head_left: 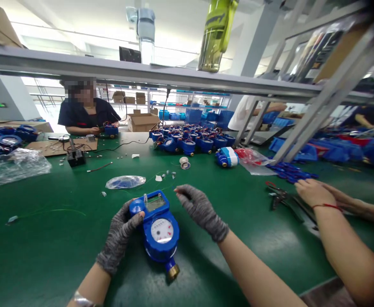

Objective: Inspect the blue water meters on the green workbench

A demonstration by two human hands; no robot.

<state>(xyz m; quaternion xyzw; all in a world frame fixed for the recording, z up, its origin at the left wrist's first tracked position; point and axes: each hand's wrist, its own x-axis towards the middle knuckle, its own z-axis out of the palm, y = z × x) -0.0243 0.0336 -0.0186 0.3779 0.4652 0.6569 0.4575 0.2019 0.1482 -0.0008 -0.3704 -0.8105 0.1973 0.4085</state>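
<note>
A blue water meter (161,251) with a round white dial, a small display window and a brass threaded end lies on the green table in front of me. My left hand (119,232), in a grey fingerless glove, is closed round the meter's upper left side, thumb on the blue housing. Just right of the display, my right hand (199,209), gloved alike, is raised with thumb and fingertips pinched together. A faint green thread (164,188) runs near those fingertips; whether they hold it is too fine to make out.
Beyond the meter lie a clear plastic bag (126,182), a wire spool (184,163) and several small seals. Many blue meters (193,138) stand behind. At right, a co-worker's hands (317,196) are near pliers (278,194). A shelf (174,73) crosses overhead; another person (89,113) sits opposite.
</note>
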